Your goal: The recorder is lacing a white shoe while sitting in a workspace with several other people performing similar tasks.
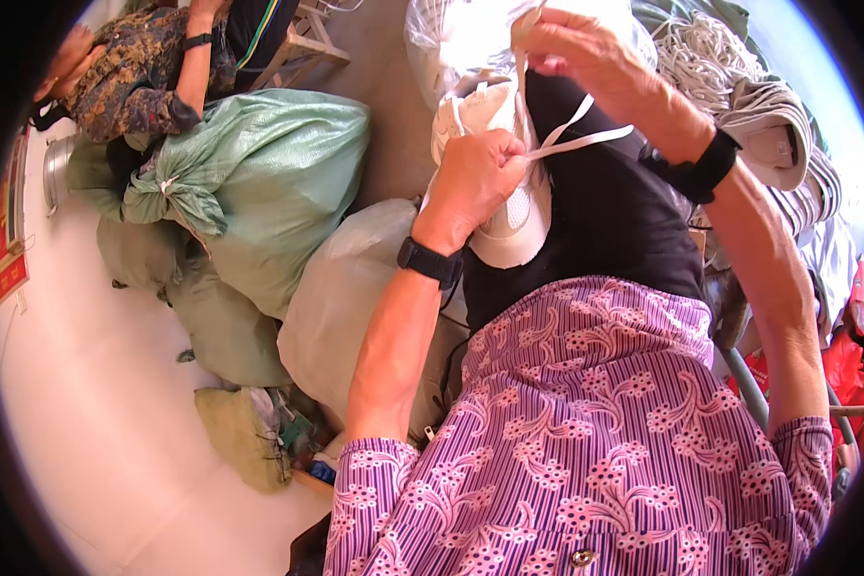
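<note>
A white sneaker (516, 238) lies across my lap on dark trousers, its toe toward me. My left hand (475, 180) is closed in a fist over the shoe's upper. A flat white shoelace (586, 142) comes out beside that fist, and its loose ends trail to the right over my thigh. Above the shoe's far end, my right hand (581, 48) pinches another stretch of the lace, drawn upward from the shoe. Part of the sneaker is hidden behind my left hand.
A tied green woven sack (288, 163) and a pale sack (341, 298) stand at my left. Far right are a heap of white laces (706, 58) and stacked shoe pieces (773, 134). Clear plastic (442, 38) lies beyond the shoe. Another person (130, 72) sits at the upper left.
</note>
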